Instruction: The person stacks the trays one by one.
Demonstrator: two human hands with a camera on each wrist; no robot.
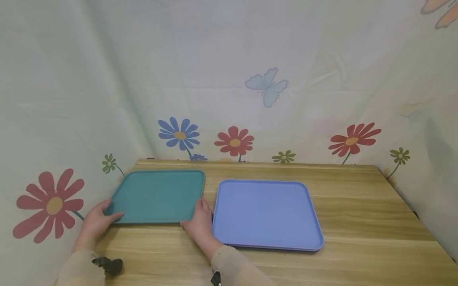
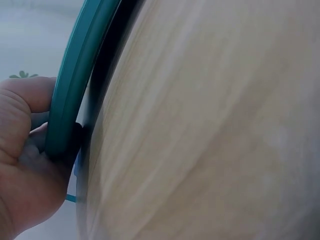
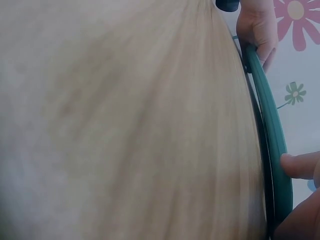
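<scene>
A teal rectangular tray [image 1: 157,196] is at the left of the wooden table, held at its near corners by both hands. My left hand [image 1: 97,222] grips the near left corner, thumb over the rim and fingers around the side. The left wrist view shows that hand [image 2: 30,165] with the tray's edge [image 2: 72,90] between thumb and fingers. At the near right corner my right hand [image 1: 200,224] grips the rim; its thumb [image 3: 300,165] shows in the right wrist view, most fingers hidden. A dark gap or shadow runs between tray edge and tabletop.
A periwinkle-blue tray [image 1: 266,212] lies just right of the right hand, with another edge visible beneath its near rim. The wooden table [image 1: 372,222] extends to the right. A pale curtain [image 1: 214,59] with printed flowers and butterflies hangs behind and at both sides.
</scene>
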